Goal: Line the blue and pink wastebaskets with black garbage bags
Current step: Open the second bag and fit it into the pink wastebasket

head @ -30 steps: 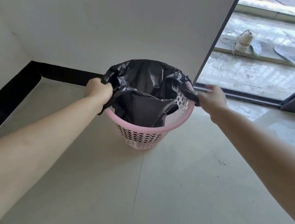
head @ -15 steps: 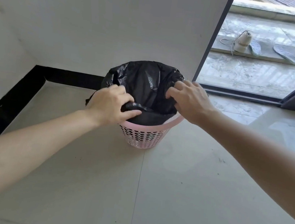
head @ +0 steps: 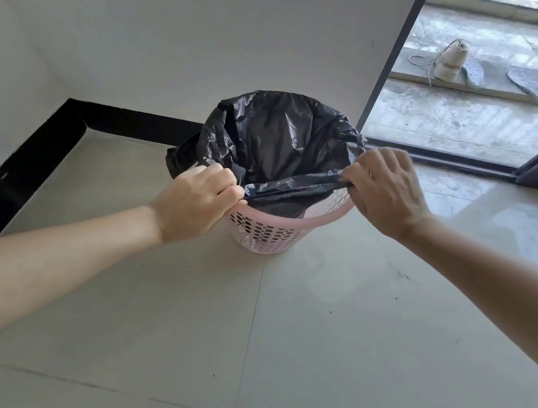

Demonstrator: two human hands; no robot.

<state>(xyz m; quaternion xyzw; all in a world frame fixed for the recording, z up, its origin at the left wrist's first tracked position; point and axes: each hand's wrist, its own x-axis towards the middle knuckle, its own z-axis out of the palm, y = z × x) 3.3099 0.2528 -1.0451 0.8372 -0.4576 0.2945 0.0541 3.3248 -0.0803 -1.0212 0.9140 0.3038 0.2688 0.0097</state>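
A pink perforated wastebasket stands on the tiled floor near the wall corner. A black garbage bag sits inside it; its far edge is draped over the back rim and hangs down the left side. My left hand pinches the bag's near edge at the front left of the rim. My right hand grips the same edge at the right, and the plastic is stretched taut between them just above the front rim. No blue wastebasket is in view.
A white wall with a black skirting runs behind and to the left. A dark sliding-door frame stands right of the basket. Outside lie a white shoe and two insoles. Pale floor tiles lie in front.
Both hands moved from the basket's sides to the near edge of the bag, gathered it, then pulled apart, stretching that edge across the front of the rim.
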